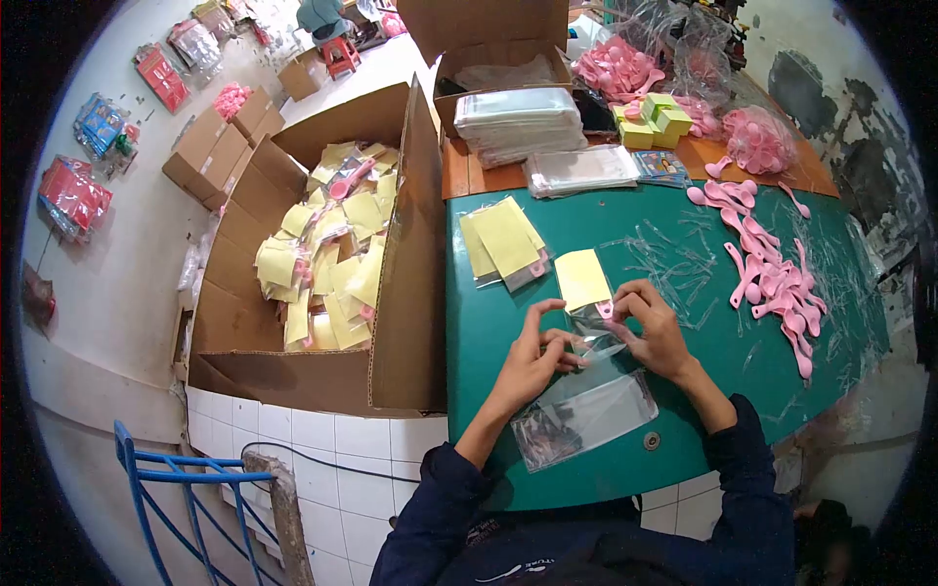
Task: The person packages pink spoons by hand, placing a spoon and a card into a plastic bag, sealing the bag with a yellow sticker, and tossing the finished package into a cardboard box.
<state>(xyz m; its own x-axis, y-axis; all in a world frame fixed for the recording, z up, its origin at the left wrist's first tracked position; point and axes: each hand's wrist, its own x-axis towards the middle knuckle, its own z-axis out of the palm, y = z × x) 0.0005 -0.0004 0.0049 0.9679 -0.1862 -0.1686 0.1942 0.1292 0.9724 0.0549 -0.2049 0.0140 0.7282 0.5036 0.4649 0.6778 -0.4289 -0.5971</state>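
Observation:
A clear plastic bag (598, 337) with a yellow card (583, 279) and a pink spoon handle (605, 310) in it lies in front of me on the green table. My left hand (535, 363) is at the near end of this bag, its thumb and fingers closed on the film and the index finger raised. On the other side, my right hand (652, 330) pinches the bag's edge between thumb and fingers. Beneath both hands is a stack of clear bags (591, 425). Filled packets (503, 242) with yellow cards rest further back, left of the bag.
Loose pink spoons (772, 273) lie on the right among clear plastic strips (674, 262). To the left, a large cardboard box (244, 293) holds many packets. Stacks of clear bags (518, 122), yellow card blocks (657, 119) and an open box (489, 29) stand at the back.

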